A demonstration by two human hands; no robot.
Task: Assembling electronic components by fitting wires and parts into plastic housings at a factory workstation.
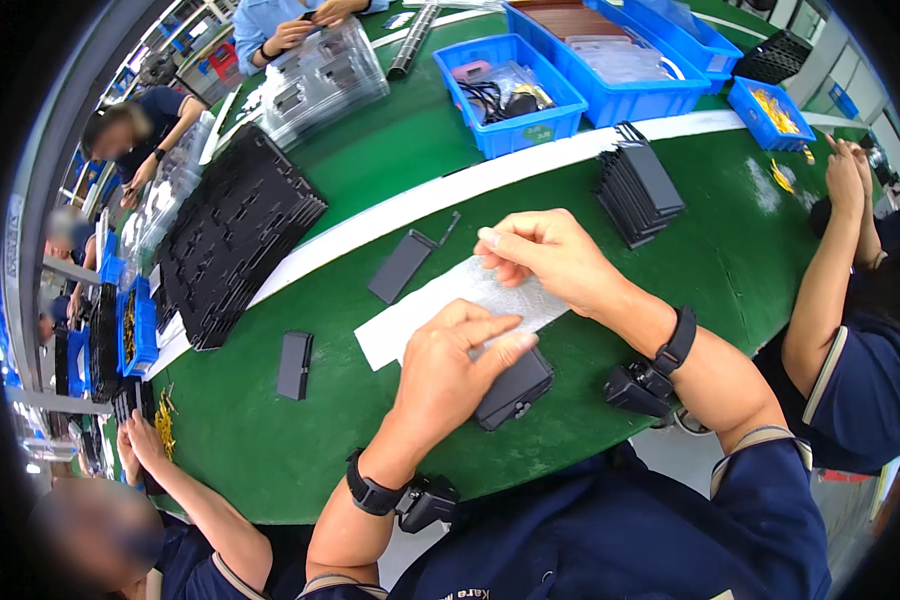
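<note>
A thin white sheet or sleeve (385,335) lies on the green table beneath both my hands. My left hand (450,370) hovers over its near edge, thumb and forefinger stretched forward and slightly apart. Partly covered by that hand is a dark grey box-like piece (518,392) close to the table's front edge. Over the sheet's far right part, my right hand (560,262) has its fingers curled in toward the thumb; whatever they may pinch is too small to see. Beyond the sheet rests another dark flat case (402,266) with a thin arm sticking out.
A small dark case (294,365) lies to the left, and a stack of dark cases (645,190) stands at right. Black trays (240,230) are piled at far left. Blue bins (515,135) line the back. Co-workers sit on both sides and across the table.
</note>
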